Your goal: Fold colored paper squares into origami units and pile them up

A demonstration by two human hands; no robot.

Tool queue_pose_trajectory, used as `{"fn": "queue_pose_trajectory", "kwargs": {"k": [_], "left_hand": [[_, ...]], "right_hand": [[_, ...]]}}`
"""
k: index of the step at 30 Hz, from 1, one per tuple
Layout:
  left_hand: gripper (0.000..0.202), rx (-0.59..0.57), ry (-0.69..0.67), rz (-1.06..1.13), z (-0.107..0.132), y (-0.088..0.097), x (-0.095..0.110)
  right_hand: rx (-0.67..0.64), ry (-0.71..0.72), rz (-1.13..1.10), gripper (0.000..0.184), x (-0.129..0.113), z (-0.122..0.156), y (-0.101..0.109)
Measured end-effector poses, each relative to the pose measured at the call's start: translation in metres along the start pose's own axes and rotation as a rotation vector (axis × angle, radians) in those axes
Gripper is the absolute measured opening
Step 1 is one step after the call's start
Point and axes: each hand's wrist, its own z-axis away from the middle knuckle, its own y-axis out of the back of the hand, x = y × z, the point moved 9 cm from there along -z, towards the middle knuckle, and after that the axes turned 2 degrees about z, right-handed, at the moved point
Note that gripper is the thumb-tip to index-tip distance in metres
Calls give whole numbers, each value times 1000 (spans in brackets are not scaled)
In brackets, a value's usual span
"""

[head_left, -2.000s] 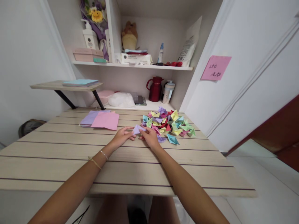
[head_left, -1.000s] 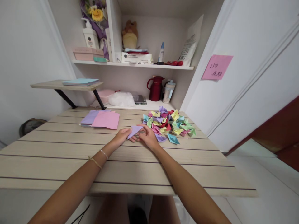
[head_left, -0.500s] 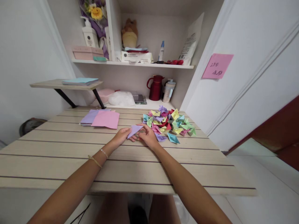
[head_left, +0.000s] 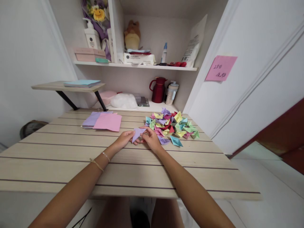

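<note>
A folded piece of purple paper (head_left: 137, 134), roughly triangular, is held just above the desk between both hands. My left hand (head_left: 125, 139) is closed on its left edge, thumb on top. My right hand (head_left: 151, 138) grips its right side, with the thumb pressed on the face and fingers behind. Just beyond my right hand lies a pile of folded paper boats (head_left: 166, 122) in several colours. A purple boat (head_left: 163, 140) and a blue boat (head_left: 176, 141) sit at the pile's near edge.
Pink paper sheets (head_left: 108, 122) and purple sheets (head_left: 91, 119) lie at the desk's left. Blue paper (head_left: 82, 83) rests on a small raised shelf (head_left: 47, 85). Behind stand a red jug (head_left: 158, 90) and a tumbler (head_left: 172, 93). A pink note (head_left: 221, 68) is on the wall.
The purple paper has turned slightly in my hands, its lower corner now pointing down. My right thumb has moved onto its face. The boats and sheets have stayed put.
</note>
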Motion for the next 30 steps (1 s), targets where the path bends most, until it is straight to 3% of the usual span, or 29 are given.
{"fn": "queue_pose_trajectory", "kwargs": {"k": [15,30], "left_hand": [[49,-17,23,21,-4,4,-9],[48,-22,0,12,0,0,-2]], "right_hand": [[-26,3,12,38,-5,2,-4],[0,-25,31,36,-2,2,-2]]}}
